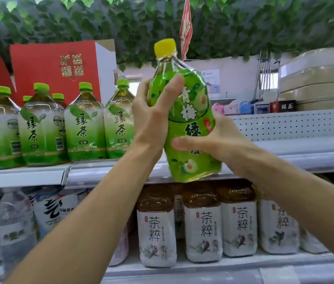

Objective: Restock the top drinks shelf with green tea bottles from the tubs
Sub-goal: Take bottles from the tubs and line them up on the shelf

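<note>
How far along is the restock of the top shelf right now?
Done: a row of green-capped tea bottles already stands on the left of the top shelf. In hand: the left hand and right hand hold a yellow-capped bottle, tilted, at the shelf edge. Left: bare shelf to its right; tubs out of view.

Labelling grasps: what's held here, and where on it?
Yellow-capped green plastic tea bottle: left hand grips its upper body, right hand its lower body.
</note>
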